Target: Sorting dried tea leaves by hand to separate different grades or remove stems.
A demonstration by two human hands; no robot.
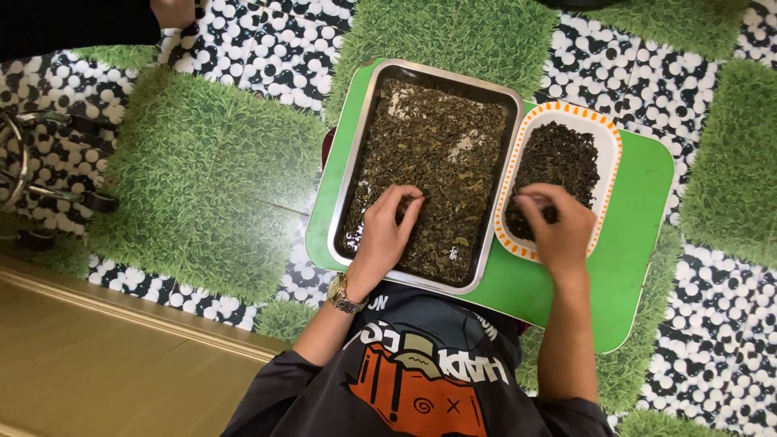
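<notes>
Where the floor (202,186) shows, it is covered in a printed pattern of green grass squares set among black-and-white pebbles, with a gold-coloured panel (97,364) at the lower left and a dark metal frame (32,162) at the left edge. On a low green desk (639,202) sits a rectangular metal tray (356,154), filled with dry, crumbled green-brown leaves, its long axis running away from the person and tilted slightly to the right. Just beside it on the right, touching its rim, lies a smaller white dish with an orange-dotted border (611,129), holding darker leaves and pointing the same way. The left hand (388,231) rests in the tray, fingers curled down into the leaves, wearing a wristwatch (344,295). The right hand (558,226) is at the near end of the dish, fingertips pinched together on dark leaves. Another person's hand (174,12) shows at the top left.
</notes>
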